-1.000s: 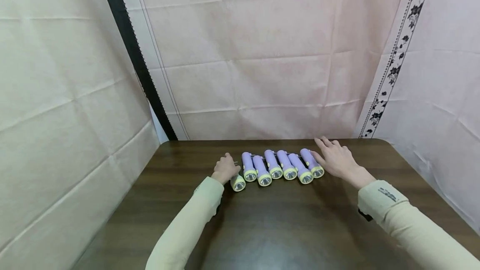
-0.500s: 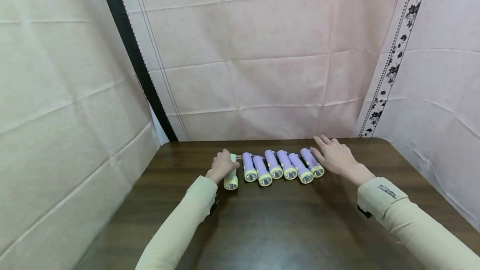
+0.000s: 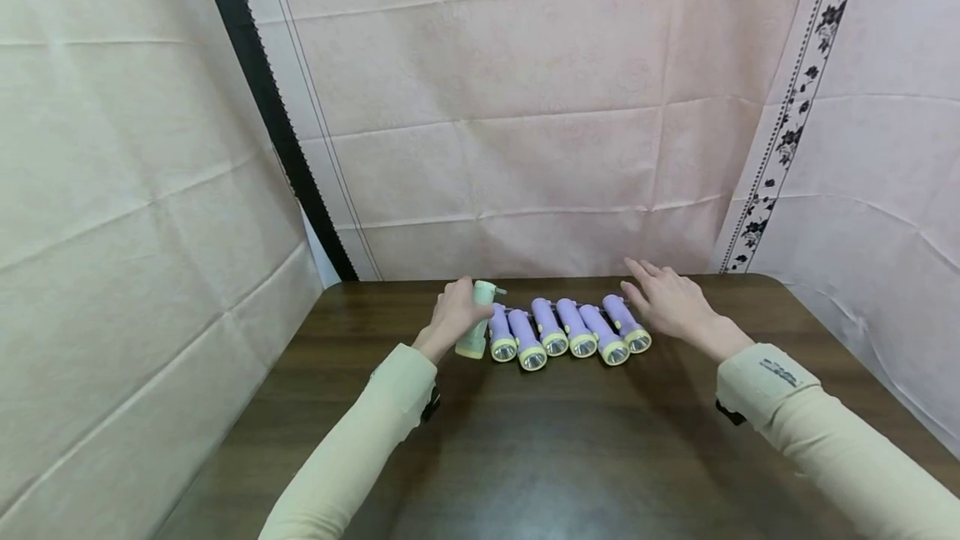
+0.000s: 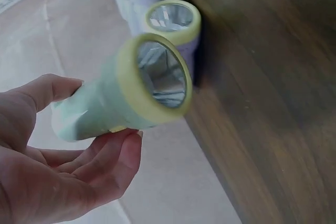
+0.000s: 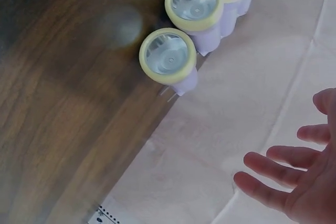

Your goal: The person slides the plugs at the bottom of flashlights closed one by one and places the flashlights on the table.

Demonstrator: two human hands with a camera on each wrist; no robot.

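Note:
A mint-green flashlight [image 4: 100,106] with a yellow rim is gripped between the thumb and fingers of my left hand [image 3: 452,315]. It tilts, lens end toward me, at the left end of a row of several purple flashlights [image 3: 572,329]. In the left wrist view its clear lens faces the camera, and a purple flashlight [image 4: 176,27] lies just behind it. My right hand [image 3: 672,307], fingers spread, hovers beside the rightmost purple flashlight [image 3: 624,322]. Nothing is in that hand; in the right wrist view its fingers [image 5: 275,166] are apart from the flashlights.
The brown wooden table [image 3: 547,448] carries the row near its far edge. Pale cloth [image 3: 487,107] hangs behind the table and on both sides. A black strip [image 3: 277,115] runs down the cloth at the left, and a floral border [image 3: 787,123] at the right.
My left hand first shifted the green flashlight left, then raised and tilted it, its tail swinging toward the purple row. My right hand has barely moved.

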